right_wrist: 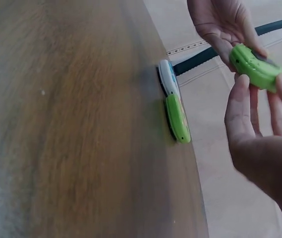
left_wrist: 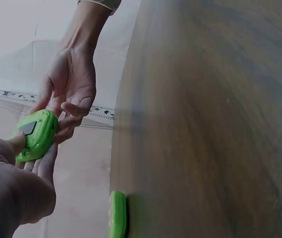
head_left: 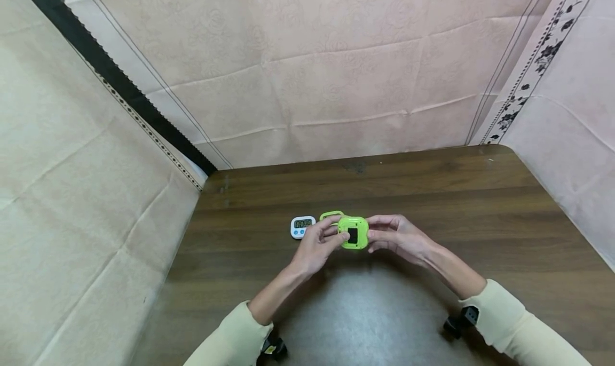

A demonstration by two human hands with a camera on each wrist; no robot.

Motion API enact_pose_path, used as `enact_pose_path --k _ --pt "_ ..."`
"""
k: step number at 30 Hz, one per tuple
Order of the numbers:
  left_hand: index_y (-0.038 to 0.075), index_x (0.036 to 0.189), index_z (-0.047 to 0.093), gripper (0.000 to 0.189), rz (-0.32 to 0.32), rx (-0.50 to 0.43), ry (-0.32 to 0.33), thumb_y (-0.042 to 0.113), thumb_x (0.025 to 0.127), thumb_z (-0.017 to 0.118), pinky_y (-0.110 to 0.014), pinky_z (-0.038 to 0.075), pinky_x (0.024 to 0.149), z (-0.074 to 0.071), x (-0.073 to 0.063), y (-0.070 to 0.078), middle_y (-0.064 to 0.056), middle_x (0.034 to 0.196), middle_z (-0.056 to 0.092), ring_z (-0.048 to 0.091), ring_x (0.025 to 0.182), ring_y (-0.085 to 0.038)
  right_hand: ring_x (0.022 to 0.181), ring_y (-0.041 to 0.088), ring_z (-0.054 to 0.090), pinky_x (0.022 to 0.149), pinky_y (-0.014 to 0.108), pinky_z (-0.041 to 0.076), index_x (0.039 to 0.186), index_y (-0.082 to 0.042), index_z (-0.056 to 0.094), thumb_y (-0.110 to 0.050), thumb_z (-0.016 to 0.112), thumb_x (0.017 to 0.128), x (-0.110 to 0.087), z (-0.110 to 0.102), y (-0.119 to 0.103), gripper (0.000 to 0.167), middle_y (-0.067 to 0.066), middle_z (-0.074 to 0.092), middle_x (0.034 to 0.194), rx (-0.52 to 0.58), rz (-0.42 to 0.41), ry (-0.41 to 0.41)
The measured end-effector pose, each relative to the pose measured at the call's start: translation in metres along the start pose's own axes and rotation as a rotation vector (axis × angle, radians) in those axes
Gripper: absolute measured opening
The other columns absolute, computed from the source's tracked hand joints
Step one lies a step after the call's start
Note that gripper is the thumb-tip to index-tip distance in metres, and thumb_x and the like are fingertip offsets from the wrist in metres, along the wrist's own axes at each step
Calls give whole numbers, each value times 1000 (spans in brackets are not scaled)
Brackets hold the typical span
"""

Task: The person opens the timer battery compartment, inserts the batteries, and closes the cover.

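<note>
Both hands hold a lime-green digital timer (head_left: 353,232) above the table, its side with a dark rectangle facing the head camera. My left hand (head_left: 314,251) pinches its left side, thumb on the face by the dark rectangle (left_wrist: 28,128) and fingers behind. The right hand (head_left: 399,239) grips the opposite edge between thumb and fingers. A white digital timer (head_left: 302,227) with blue buttons lies on the table just beyond the left hand. Beside it lies a second green timer (right_wrist: 177,118), mostly covered by the left hand in the head view.
A brown wood-grain table (head_left: 269,195) with rounded far corners lies under the hands. Pale patterned cloth (head_left: 336,78) hangs along its far side and both flanks, with a dark strip (head_left: 125,88) at the left. Black wrist cameras (head_left: 461,320) sit below the sleeves.
</note>
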State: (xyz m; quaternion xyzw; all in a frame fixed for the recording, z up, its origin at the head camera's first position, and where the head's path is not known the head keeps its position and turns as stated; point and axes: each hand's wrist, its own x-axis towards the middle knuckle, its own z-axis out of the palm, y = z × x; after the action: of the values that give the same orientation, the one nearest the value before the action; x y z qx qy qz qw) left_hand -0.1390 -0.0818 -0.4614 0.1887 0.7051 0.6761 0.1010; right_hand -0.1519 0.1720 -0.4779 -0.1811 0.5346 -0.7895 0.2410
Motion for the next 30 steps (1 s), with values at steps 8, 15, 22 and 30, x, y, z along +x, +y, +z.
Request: enact_pose_path --k 8,15,22,30 --pt "7 133 67 31 245 181 -91 3 103 69 -60 44 114 -5 0 0 -9 159 50 37 153 -26 148 25 44 116 48 47 126 -8 64 9 56 105 7 -1 4 28 17 40 165 65 -143 -291" --pt "15 139 68 36 237 268 14 8 104 70 -53 53 105 -8 0 -1 -4 151 58 54 140 -22 127 19 61 101 27 56 134 2 52 13 71 94 12 9 -2 46 12 62 137 -137 -207 -104" --pt "2 140 65 32 57 15 73 5 108 62 -37 65 87 -12 -1 0 -17 121 76 76 96 -20 129 22 62 106 26 53 142 0 54 6 92 78 16 27 -3 74 16 59 142 -580 -370 98" --pt "-4 137 65 33 -52 -72 89 9 107 66 -35 66 83 -16 -2 3 -22 120 75 76 93 -17 126 25 61 105 30 55 142 -3 57 -2 98 74 18 37 5 79 9 63 138 -966 -537 188"
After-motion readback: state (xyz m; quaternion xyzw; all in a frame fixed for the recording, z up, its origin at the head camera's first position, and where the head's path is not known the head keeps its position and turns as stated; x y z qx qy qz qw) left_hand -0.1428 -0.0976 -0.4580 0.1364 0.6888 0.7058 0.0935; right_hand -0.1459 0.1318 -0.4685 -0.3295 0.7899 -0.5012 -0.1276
